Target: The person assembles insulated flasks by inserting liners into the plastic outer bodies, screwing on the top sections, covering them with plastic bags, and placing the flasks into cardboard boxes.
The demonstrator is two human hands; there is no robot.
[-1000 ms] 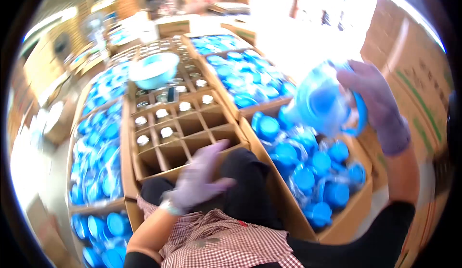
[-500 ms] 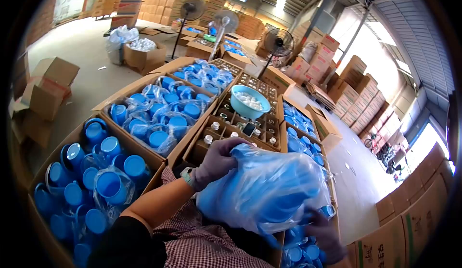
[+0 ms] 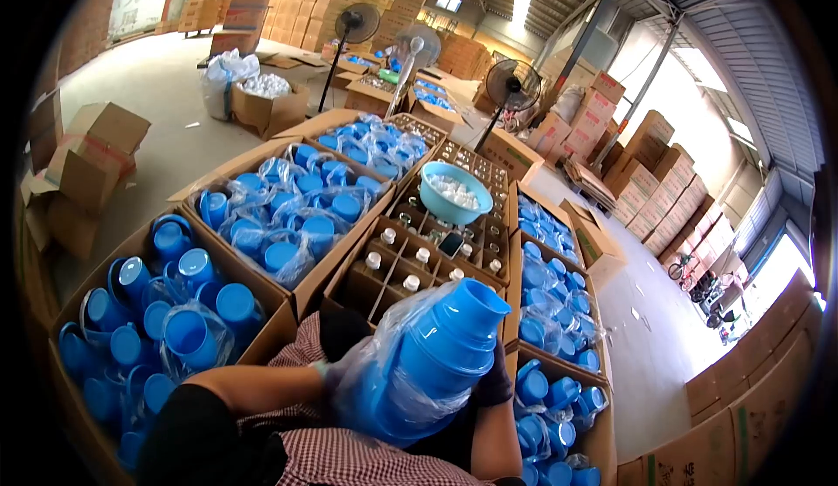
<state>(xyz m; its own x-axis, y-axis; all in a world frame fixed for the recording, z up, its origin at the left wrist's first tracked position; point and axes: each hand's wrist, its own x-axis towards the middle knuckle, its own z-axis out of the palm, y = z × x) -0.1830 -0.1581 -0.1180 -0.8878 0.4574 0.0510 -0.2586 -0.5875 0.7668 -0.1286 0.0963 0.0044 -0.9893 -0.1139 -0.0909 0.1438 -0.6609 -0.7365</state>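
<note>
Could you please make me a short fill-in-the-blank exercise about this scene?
The left hand and right hand hold a large vessel whose color is ____.
The round basin holds many small pieces that are colored ____.
The basin rests on a divided box made of ____.

Missing words: blue; white; cardboard.

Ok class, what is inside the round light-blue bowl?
Small white pieces lie in the bowl. Only the top ones show; they cover the bottom and are too small to identify.
</note>
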